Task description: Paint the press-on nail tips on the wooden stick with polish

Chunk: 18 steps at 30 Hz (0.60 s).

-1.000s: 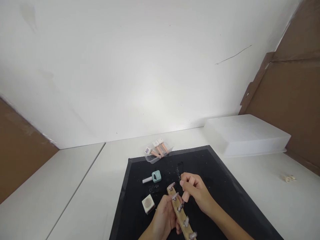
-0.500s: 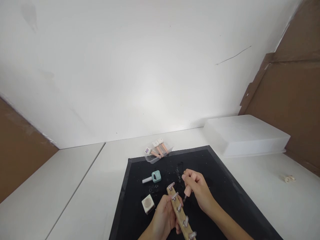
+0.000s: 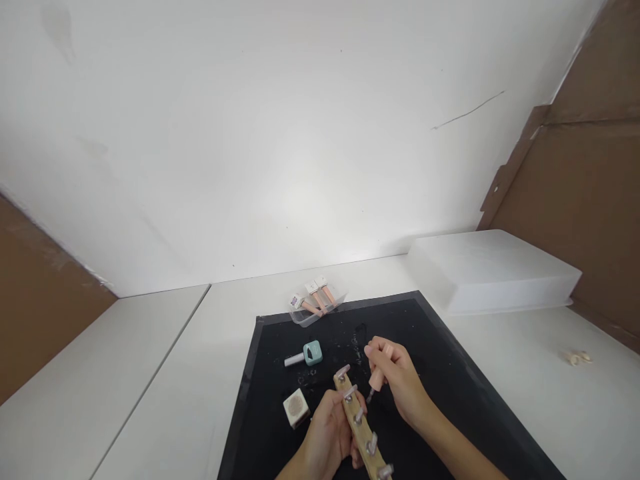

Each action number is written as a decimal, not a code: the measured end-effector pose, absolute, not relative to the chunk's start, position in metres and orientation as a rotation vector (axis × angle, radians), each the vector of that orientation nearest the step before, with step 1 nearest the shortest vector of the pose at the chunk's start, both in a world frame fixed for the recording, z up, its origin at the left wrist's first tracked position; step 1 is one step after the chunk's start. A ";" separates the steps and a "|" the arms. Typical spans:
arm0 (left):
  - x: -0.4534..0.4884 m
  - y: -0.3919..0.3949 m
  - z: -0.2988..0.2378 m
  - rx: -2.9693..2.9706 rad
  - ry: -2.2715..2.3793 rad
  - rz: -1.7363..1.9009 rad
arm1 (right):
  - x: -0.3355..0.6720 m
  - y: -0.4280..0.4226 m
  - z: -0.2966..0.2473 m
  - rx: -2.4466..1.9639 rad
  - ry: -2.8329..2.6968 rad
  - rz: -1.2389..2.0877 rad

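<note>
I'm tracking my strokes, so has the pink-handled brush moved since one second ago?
Yes: judged against the black mat, the pink-handled brush has shifted slightly right and away from you.

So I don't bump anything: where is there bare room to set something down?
Bare: white table left of the black mat, and right of it, nearer than the white box and pale rings. Crowded: the mat, where the left hand holds the wooden strip, the right hand the pink-handled brush, with teal bottle and white block alongside.
</note>
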<state>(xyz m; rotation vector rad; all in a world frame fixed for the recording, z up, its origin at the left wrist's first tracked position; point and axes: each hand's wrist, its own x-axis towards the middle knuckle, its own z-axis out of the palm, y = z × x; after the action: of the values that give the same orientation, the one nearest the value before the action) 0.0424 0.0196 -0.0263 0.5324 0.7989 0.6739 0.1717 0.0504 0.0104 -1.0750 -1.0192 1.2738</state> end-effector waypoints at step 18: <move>0.042 0.020 -0.026 0.537 0.821 0.666 | 0.175 0.050 0.004 -0.951 -1.109 1.438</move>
<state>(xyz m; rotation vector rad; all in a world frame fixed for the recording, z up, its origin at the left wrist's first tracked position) 0.0419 0.0204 -0.0262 0.5369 0.8210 0.6657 0.1751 0.0504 0.0045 -0.9509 -1.1094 1.4379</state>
